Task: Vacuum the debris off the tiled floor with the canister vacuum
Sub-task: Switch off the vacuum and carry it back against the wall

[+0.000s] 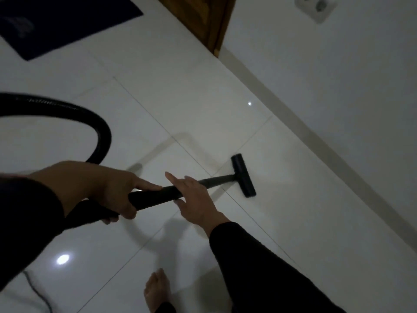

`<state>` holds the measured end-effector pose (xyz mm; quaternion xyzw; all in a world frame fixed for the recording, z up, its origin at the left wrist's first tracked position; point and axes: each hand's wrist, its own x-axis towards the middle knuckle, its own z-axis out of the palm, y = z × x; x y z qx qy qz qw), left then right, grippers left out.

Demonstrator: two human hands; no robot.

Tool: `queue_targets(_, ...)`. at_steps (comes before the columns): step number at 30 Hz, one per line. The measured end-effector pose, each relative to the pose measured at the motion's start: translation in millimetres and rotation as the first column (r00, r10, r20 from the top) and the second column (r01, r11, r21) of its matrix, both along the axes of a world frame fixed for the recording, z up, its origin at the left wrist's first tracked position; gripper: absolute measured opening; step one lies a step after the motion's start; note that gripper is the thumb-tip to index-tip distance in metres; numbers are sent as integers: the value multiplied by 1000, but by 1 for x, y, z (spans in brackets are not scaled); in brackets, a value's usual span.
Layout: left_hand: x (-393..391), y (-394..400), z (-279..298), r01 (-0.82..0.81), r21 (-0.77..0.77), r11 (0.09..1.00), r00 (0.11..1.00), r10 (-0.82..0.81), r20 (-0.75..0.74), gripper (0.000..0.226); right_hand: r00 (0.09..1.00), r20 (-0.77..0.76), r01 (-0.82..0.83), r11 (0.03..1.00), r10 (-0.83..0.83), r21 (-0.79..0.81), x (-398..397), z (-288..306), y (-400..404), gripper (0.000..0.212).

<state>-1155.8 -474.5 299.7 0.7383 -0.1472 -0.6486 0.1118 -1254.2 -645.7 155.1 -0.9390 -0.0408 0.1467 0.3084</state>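
Glossy white tiled floor (203, 105), white wall (338, 86) along its edge, dim light. Left hand (108, 188), fingers wrapped round the black wand (155, 197) at its upper end; right hand (194, 199), fingers straight and relaxed, resting on the wand just ahead. Black floor nozzle (243, 176) flat on the tiles toward 3 o'clock near the wall; hose (90, 123) arching at 10 o'clock; dark mat (56, 23) at 11 o'clock; wooden door frame (209, 21) at 12 o'clock; bare foot (158, 288) at 6 o'clock.

dark mat (65, 21), wooden door (203, 16), wall socket (double) (316, 6), bare foot (156, 290)
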Motion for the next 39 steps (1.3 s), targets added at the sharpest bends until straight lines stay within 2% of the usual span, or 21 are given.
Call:
queue_targets(2,14,27,18,220,18,975,958,-220,186,78,998,56,-23,999,21,48,19,2,27,77)
queue_targets(4,28,51,39,409,123,904,819,-423,388,74,995,96,-46,994,37,95,38,11,52,82)
queue_targets(6,42,74,52,497,326,804,596,-590,545,60,991,129,-54,988,35,147,54,18,73,84)
queue_targets(8,52,98,55,486,539,688,273,-706,654,53,982,182,-83,985,54,152,71,20,91,85)
queue_targets(9,55,112,51,440,584,682,105,-686,720,51,973,219,-105,983,71,148,79,20,100,87)
queue_targets(10,57,129,42,393,552,735,-30,-590,807,51,964,250,-127,981,88,146,87,19,107,89)
queue_targets(12,61,160,26,309,315,897,-184,-269,945,55,954,269,-175,973,131,148,102,18,120,94)
queue_targets(14,66,185,10,195,112,974,-266,-57,962,63,931,299,-259,955,208,143,115,18,137,99)
queue_targets(17,73,203,-12,-60,-7,998,-267,-9,964,69,881,348,-382,916,320,125,136,13,164,94)
queue_targets(19,82,216,-21,-199,-146,969,-221,101,970,59,870,325,-432,891,371,138,151,9,181,85)
queue_targets(20,88,222,-25,-218,-220,951,-197,178,964,56,870,300,-450,879,393,155,158,7,189,83)
queue_targets(24,109,252,-37,-215,-481,850,41,499,865,68,857,222,-508,832,464,222,187,-1,219,85)
queue_targets(25,111,261,-40,-248,-516,820,61,544,837,71,851,218,-521,821,478,234,194,-4,229,86)
queue_targets(31,110,331,-72,-386,-572,724,-70,596,800,73,809,172,-587,774,562,235,225,-24,300,73)
queue_targets(39,76,429,-116,-505,-587,633,-106,629,770,76,777,33,-623,759,629,191,217,-39,389,70)
